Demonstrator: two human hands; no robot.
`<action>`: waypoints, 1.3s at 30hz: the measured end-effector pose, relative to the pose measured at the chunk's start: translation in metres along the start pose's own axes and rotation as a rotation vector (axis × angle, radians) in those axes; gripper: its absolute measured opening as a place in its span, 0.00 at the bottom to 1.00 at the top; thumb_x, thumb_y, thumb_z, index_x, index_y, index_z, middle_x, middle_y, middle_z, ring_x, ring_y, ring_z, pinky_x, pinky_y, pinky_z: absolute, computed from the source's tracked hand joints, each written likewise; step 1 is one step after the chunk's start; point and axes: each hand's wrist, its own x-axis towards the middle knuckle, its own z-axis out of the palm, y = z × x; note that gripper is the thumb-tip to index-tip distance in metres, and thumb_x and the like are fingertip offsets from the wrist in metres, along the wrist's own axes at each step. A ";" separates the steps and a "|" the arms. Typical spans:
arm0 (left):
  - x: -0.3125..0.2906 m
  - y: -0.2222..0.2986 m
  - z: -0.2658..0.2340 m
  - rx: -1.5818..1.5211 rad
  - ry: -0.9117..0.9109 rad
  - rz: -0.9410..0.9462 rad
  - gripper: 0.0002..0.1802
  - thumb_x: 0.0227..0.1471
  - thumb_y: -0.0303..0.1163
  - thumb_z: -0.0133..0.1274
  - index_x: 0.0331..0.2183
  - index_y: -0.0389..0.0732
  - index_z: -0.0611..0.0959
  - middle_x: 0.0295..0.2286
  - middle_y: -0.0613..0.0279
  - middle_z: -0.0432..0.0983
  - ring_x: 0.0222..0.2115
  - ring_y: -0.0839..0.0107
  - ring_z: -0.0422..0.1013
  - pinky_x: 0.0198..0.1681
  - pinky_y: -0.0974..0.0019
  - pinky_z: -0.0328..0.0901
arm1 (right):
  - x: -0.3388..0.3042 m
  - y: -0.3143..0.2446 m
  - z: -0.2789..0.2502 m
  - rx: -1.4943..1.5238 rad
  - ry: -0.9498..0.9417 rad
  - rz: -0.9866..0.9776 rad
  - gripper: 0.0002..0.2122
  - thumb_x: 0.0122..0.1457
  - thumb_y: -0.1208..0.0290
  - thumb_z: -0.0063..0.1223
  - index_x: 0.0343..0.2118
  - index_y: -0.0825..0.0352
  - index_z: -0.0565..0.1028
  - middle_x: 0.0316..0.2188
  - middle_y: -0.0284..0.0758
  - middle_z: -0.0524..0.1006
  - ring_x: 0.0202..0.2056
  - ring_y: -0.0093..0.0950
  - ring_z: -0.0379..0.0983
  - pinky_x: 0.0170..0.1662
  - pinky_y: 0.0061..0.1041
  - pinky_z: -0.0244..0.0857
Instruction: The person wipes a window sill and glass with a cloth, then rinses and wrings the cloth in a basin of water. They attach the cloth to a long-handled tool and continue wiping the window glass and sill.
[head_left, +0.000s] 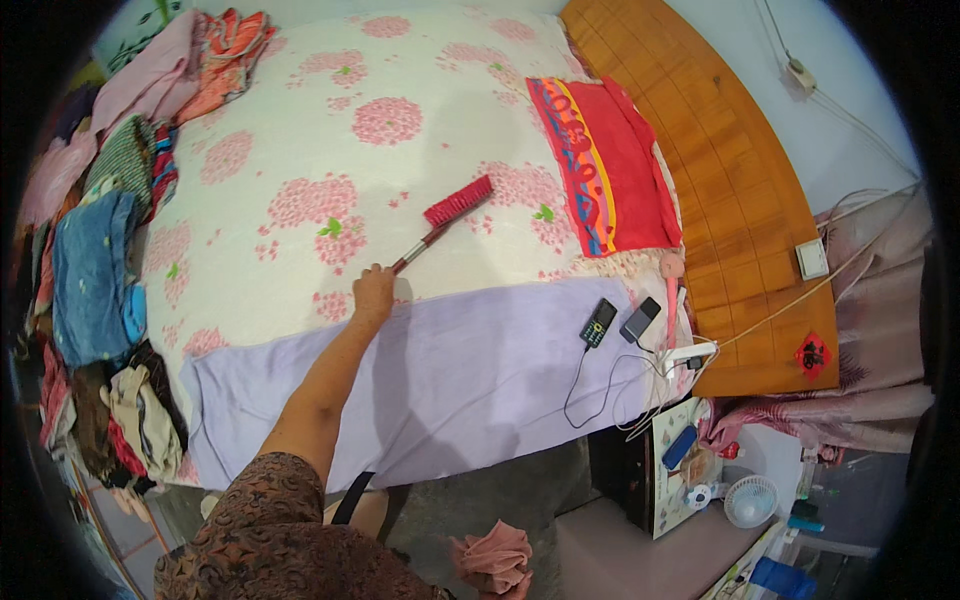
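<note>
My left hand point(374, 293) reaches out over the bed, its fingers wrapped round the handle of a bed brush point(459, 201). The brush has a long metal-looking handle and a head of dark red bristles, which lies over the white bedspread point(300, 120) with pink flower clusters. Under my left forearm runs a pale lilac cloth point(470, 350), spread along the near side of the bed. Low in the picture, my right hand point(515, 588) grips a crumpled dusty-pink cloth point(493, 552) above the floor; that hand is only partly in view.
Folded clothes point(95, 270) are heaped along the left side. A red patterned cloth point(620, 170) lies by the wooden headboard point(720, 200). Two phones point(600, 322), a pink stick-like massager point(672, 285) and a power strip point(690, 352) with cables lie at the near right. A small fan point(750, 500) stands beyond.
</note>
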 end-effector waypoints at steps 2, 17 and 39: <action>0.016 0.002 0.009 0.036 -0.041 -0.020 0.07 0.51 0.35 0.53 0.32 0.43 0.80 0.33 0.59 0.74 0.35 0.60 0.74 0.32 0.55 0.71 | -0.001 -0.001 0.023 0.020 0.056 -0.005 0.31 0.63 0.43 0.40 0.63 0.58 0.55 0.58 0.39 0.62 0.57 0.43 0.62 0.56 0.54 0.64; 0.055 0.020 0.011 -0.287 -0.366 0.017 0.18 0.48 0.34 0.47 0.43 0.40 0.69 0.34 0.43 0.78 0.36 0.41 0.74 0.41 0.43 0.67 | 0.000 -0.012 0.068 -0.089 0.147 0.060 0.21 0.63 0.64 0.49 0.57 0.65 0.65 0.53 0.36 0.70 0.53 0.32 0.68 0.55 0.35 0.65; -0.400 0.299 -0.268 -1.233 -0.667 0.841 0.11 0.54 0.33 0.50 0.35 0.35 0.73 0.20 0.60 0.65 0.23 0.72 0.62 0.27 0.66 0.60 | -0.246 -0.269 -0.072 -0.167 -0.099 -0.887 0.26 0.55 0.59 0.59 0.52 0.68 0.68 0.47 0.36 0.74 0.47 0.28 0.72 0.50 0.30 0.68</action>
